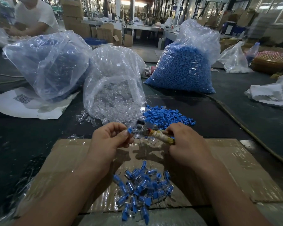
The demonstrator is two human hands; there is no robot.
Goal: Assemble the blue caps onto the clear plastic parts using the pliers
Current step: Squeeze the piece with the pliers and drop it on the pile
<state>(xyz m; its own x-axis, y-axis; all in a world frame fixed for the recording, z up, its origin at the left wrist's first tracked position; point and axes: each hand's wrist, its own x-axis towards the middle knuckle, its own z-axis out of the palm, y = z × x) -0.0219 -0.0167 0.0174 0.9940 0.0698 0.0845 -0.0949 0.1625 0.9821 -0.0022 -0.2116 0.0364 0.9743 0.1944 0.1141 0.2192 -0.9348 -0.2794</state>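
Dark worktable [23, 144], cardboard sheet [235, 168]. Over its far edge our left hand [108, 141] pinches a blue cap [129, 130], right hand [186, 149] grips pliers [160, 136]

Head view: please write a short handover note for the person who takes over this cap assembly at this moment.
Left hand: pinches one blue cap against a clear part; whether it is seated cannot be told.
Right hand: grips the pliers by the taped handles, head toward the cap.
Stock: loose caps and the open bag of clear parts ahead; full cap bag behind.
Done: a pile of capped pieces on the cardboard.
Left: press this cap, add it to the pile, go on; much stock remains.
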